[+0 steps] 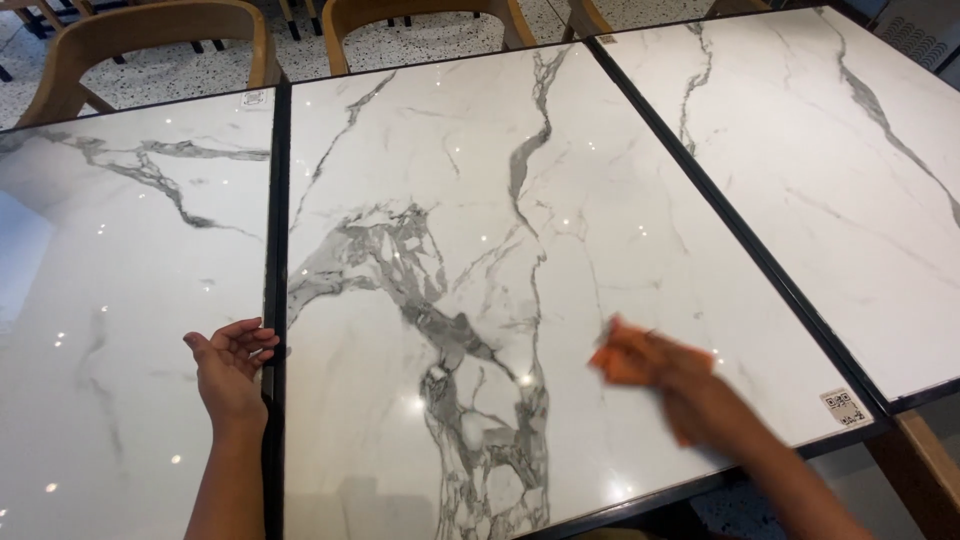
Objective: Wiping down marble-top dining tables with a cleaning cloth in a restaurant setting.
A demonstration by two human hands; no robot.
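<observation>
Person wipes the middle white marble-patterned tabletop with grey veins and a black edge (560, 200). Right hand (660, 365), motion-blurred, presses a small orange cleaning cloth (612, 362) flat on the lower right part of that top, near the corner with a small square code sticker (845, 407). Fingers look closed over the cloth, holding it down; blur hides exact finger spread. Left hand (232, 362) empty, fingers loosely curled and open, resting at the dark seam between the middle top and the left marble tabletop (120, 280). To wipe well, judging from the pose: keep the cloth flat, press evenly, overlap strokes, and brace with the left hand. Curved wooden chairs (150, 30) stand behind the tables.
</observation>
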